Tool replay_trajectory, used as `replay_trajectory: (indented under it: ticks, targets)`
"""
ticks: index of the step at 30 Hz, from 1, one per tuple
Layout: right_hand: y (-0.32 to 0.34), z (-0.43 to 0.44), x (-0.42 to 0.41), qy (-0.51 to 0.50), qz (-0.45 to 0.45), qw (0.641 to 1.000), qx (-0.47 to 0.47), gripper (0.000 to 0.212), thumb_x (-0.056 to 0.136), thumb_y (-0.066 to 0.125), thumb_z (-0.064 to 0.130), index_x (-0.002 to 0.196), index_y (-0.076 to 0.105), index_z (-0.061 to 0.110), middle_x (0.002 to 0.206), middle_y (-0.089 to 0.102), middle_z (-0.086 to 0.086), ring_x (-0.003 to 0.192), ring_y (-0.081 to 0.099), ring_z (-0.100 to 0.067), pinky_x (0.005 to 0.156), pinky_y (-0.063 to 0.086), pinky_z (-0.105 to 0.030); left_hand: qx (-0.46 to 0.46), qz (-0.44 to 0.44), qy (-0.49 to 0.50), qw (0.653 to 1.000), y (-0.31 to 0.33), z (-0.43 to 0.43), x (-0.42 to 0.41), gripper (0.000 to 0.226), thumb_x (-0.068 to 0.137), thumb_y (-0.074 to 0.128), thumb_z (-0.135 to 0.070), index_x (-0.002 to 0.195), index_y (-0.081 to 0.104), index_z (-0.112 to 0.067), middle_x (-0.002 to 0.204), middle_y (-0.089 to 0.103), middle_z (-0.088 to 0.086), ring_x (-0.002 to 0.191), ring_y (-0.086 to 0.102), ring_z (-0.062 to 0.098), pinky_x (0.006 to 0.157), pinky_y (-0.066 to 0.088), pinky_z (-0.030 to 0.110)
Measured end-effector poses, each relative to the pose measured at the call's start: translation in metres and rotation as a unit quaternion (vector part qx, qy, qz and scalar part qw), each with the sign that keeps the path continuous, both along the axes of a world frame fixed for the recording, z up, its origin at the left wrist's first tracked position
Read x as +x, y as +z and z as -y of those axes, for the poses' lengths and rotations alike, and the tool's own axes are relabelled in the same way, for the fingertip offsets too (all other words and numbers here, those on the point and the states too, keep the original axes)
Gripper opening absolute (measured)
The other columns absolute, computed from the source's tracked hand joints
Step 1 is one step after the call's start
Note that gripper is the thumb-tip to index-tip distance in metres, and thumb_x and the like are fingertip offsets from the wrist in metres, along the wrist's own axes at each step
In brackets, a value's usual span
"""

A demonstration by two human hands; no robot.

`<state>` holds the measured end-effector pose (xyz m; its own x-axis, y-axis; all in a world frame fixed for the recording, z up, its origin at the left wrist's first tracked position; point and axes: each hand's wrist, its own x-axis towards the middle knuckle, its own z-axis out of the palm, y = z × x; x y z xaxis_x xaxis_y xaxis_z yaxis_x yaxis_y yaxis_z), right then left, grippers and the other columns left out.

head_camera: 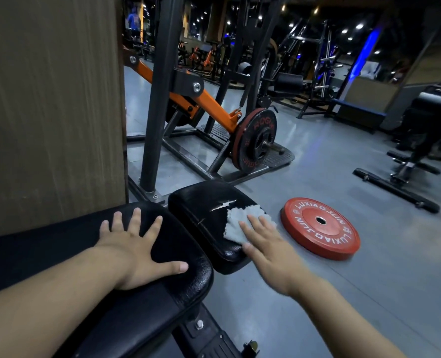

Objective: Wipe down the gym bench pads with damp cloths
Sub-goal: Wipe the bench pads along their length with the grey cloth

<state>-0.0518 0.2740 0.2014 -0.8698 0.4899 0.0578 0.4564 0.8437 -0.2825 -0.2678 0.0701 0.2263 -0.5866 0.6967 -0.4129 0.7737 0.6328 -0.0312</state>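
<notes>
A black gym bench has two pads. The long back pad (59, 249) runs in from the lower left, and my left hand (139, 244) lies flat on its end with the fingers spread. Beyond it is the smaller seat pad (201, 208), worn, with a white tear in its top. A light grey cloth (240, 220) lies on the right side of that pad. My right hand (268, 244) presses the cloth down with straight fingers, slightly blurred.
A red weight plate (320, 226) lies flat on the grey floor right of the seat pad. A black and orange machine (188, 99) with a loaded plate (255, 140) stands behind. A brown wall panel (51, 112) rises at left. Another bench (407, 174) is at right.
</notes>
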Motion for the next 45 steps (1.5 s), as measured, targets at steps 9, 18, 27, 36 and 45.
replay_trajectory:
  ticks: [9,18,27,36,45]
  targets:
    - [0.005,0.042,-0.045,0.108,0.044,0.991,0.066,0.061,0.100,0.013,0.052,0.157,0.012,0.032,0.165,-0.003,0.005,0.151,-0.010,-0.016,0.120,-0.010,-0.028,-0.011,0.004,0.009,1.000,0.003,-0.002,0.001,0.127,0.049,0.014,-0.105,0.149,-0.026,-0.038,0.159,-0.030,0.013,0.146,-0.021,0.044,0.120,-0.006,0.057]
    - [0.026,0.007,-0.194,0.169,0.105,0.978,0.055,0.058,0.096,0.023,0.036,0.147,0.043,0.018,0.155,0.036,-0.011,0.143,0.028,-0.026,0.115,0.015,-0.032,-0.021,0.015,0.018,1.000,0.007,-0.003,-0.001,0.123,0.057,0.024,-0.103,0.150,-0.023,-0.039,0.159,-0.029,0.011,0.146,-0.021,0.045,0.120,-0.006,0.056]
    - [0.028,-0.025,-0.231,0.102,0.151,0.982,0.045,0.044,0.101,0.028,0.036,0.135,0.052,0.023,0.142,0.050,-0.013,0.131,0.043,-0.031,0.110,0.031,-0.039,-0.010,0.008,0.011,1.000,0.001,-0.003,-0.003,0.123,0.056,0.021,-0.104,0.150,-0.025,-0.038,0.158,-0.031,0.012,0.145,-0.025,0.044,0.120,-0.007,0.056]
    - [0.036,-0.056,-0.212,0.013,0.125,0.992,-0.018,0.042,0.093,0.031,0.043,0.120,0.060,0.030,0.136,0.051,-0.008,0.129,0.043,-0.030,0.107,0.034,-0.045,-0.011,0.006,0.008,1.000,0.001,-0.002,-0.002,0.123,0.055,0.019,-0.103,0.149,-0.026,-0.038,0.157,-0.032,0.012,0.145,-0.025,0.044,0.120,-0.007,0.056]
    - [0.045,-0.088,-0.181,-0.041,0.010,0.972,-0.231,0.027,0.081,0.056,0.030,0.090,0.074,0.047,0.115,0.067,0.020,0.096,0.060,0.003,0.081,0.044,-0.016,-0.017,-0.001,0.007,1.000,0.002,-0.002,0.000,0.121,0.056,0.017,-0.103,0.147,-0.029,-0.038,0.157,-0.034,0.011,0.145,-0.025,0.043,0.120,-0.008,0.055]
